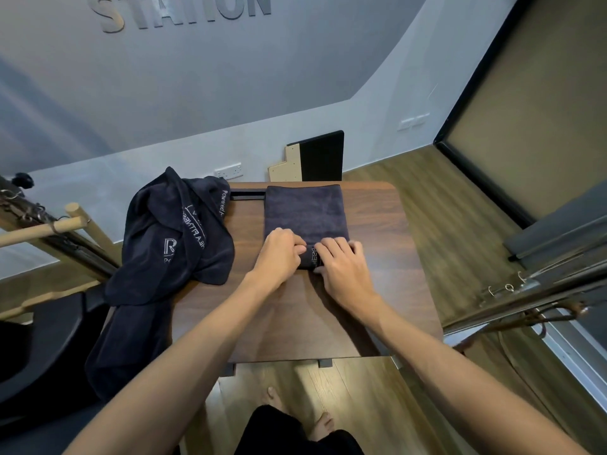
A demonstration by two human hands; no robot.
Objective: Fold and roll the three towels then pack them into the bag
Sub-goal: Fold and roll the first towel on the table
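The rolling step is in hand: a folded towel lies on the tabletop, and the left hand and right hand, side by side, curl over the roll at the towel's near end. The other towels are heaped left of it. Next, I judge, both hands push evenly away, keeping the roll tight.

Wall lettering: "STATION"; heaped towels: "Powered", large "R".
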